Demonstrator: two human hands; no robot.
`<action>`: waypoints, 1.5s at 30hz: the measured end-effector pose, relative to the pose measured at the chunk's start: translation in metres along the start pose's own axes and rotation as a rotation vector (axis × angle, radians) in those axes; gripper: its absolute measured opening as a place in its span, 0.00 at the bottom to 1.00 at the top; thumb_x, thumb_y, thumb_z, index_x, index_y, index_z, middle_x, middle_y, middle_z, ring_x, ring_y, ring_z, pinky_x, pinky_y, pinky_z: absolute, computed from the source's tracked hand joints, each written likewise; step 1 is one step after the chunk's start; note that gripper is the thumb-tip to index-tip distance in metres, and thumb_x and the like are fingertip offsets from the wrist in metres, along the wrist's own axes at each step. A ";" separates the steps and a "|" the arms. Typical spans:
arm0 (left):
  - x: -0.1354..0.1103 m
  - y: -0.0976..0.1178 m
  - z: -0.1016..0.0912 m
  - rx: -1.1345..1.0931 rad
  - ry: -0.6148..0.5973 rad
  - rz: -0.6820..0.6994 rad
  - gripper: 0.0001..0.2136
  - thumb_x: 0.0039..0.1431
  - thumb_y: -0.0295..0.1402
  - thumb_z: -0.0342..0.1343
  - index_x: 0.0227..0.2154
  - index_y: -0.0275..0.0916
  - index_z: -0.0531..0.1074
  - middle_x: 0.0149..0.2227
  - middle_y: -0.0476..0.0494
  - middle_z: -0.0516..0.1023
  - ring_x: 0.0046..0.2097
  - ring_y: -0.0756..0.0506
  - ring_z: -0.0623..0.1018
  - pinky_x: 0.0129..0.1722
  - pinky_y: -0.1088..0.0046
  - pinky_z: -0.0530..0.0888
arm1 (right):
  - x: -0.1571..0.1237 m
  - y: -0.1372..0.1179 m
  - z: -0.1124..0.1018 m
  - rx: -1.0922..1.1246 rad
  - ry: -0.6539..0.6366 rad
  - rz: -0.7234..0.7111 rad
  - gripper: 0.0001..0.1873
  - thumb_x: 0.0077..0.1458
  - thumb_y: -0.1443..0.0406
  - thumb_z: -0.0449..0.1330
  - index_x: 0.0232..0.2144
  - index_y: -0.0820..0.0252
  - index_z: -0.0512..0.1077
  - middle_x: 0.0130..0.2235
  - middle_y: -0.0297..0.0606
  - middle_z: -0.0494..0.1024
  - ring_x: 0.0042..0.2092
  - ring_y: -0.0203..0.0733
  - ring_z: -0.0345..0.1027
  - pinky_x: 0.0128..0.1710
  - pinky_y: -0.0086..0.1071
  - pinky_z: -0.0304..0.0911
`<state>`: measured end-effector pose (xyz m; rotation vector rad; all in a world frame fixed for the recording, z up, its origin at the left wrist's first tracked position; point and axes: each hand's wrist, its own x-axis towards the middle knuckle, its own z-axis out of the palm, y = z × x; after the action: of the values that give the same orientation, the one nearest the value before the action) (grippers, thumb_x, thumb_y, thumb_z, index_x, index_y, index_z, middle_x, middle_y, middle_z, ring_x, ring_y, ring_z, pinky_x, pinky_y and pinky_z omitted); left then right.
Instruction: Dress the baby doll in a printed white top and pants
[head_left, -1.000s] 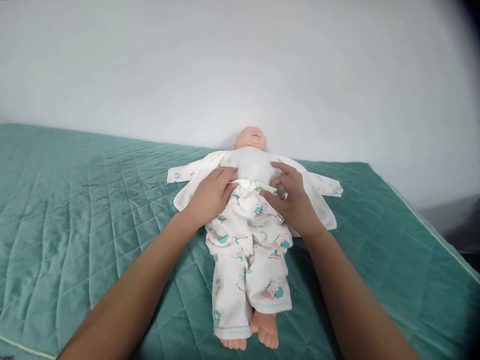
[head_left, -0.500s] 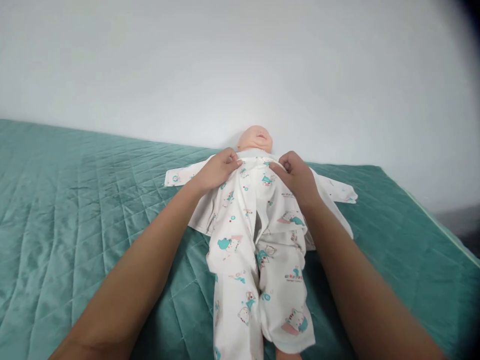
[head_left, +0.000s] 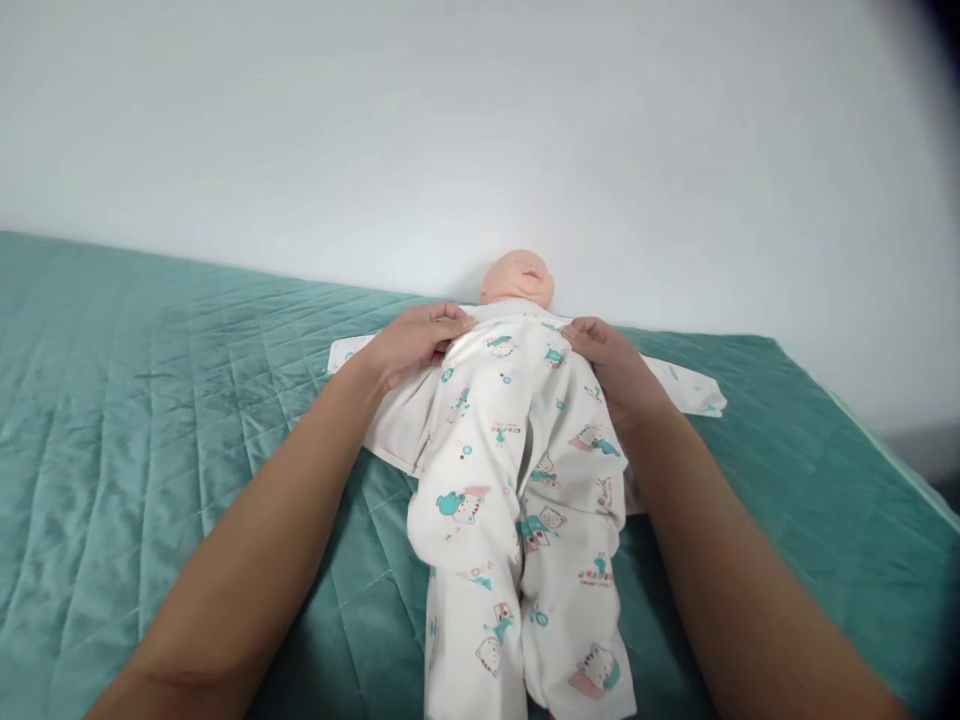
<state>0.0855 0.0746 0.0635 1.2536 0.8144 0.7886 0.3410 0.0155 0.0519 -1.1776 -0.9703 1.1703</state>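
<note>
A baby doll (head_left: 517,278) lies on its back, its head toward the wall. White baby pants (head_left: 480,450) with teal and pink animal prints cover its legs and reach up to the chest. My left hand (head_left: 420,340) is closed on the waistband at its left corner. At the opposite corner, my right hand (head_left: 604,360) pinches the waistband between thumb and fingers. Beneath the pants a matching white baby shirt (head_left: 394,425) lies spread, its sleeves stretched out to both sides. The doll's feet are hidden at the bottom edge.
A teal quilted bedspread (head_left: 187,430) lies under everything. Behind the doll's head rises a plain white wall (head_left: 375,130). The bed's edge (head_left: 870,430) slants down along the right side.
Both hands have moved apart, stretching the waistband wider and flatter across the doll's chest. The pants look smoother at the top. The view has shifted slightly.
</note>
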 end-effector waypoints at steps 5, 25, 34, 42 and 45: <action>-0.018 0.002 -0.008 -0.040 -0.071 0.047 0.15 0.48 0.38 0.70 0.32 0.37 0.73 0.29 0.50 0.70 0.30 0.52 0.69 0.30 0.75 0.65 | -0.006 -0.004 -0.001 0.090 0.016 0.048 0.20 0.39 0.59 0.76 0.28 0.56 0.69 0.27 0.30 0.69 0.27 0.34 0.60 0.25 0.29 0.56; -0.013 -0.020 0.006 0.359 0.251 0.076 0.14 0.58 0.45 0.61 0.29 0.39 0.68 0.27 0.50 0.70 0.29 0.51 0.65 0.30 0.73 0.60 | -0.016 -0.003 -0.004 0.086 0.072 0.085 0.20 0.35 0.59 0.76 0.28 0.56 0.70 0.26 0.29 0.70 0.25 0.33 0.60 0.23 0.29 0.57; -0.030 -0.025 -0.001 0.285 0.165 0.011 0.14 0.55 0.45 0.61 0.29 0.39 0.70 0.29 0.51 0.71 0.30 0.51 0.65 0.30 0.74 0.61 | -0.050 0.008 -0.016 0.080 0.127 0.059 0.14 0.41 0.61 0.72 0.30 0.57 0.73 0.26 0.29 0.73 0.26 0.35 0.64 0.25 0.29 0.61; -0.028 -0.031 -0.007 0.303 0.203 0.005 0.07 0.54 0.36 0.60 0.29 0.38 0.70 0.28 0.49 0.73 0.29 0.50 0.68 0.31 0.73 0.64 | -0.066 0.001 -0.021 0.012 -0.020 0.100 0.19 0.39 0.67 0.73 0.36 0.55 0.75 0.34 0.32 0.79 0.30 0.36 0.70 0.27 0.28 0.65; -0.024 -0.035 -0.006 0.455 0.287 0.075 0.04 0.55 0.33 0.57 0.29 0.39 0.69 0.29 0.49 0.73 0.30 0.49 0.69 0.32 0.73 0.63 | -0.062 0.003 -0.016 -0.116 0.055 0.101 0.17 0.39 0.69 0.70 0.35 0.55 0.75 0.35 0.32 0.79 0.31 0.38 0.70 0.26 0.29 0.63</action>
<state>0.0706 0.0521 0.0299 1.6002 1.2336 0.8866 0.3460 -0.0478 0.0483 -1.3582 -0.9563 1.1675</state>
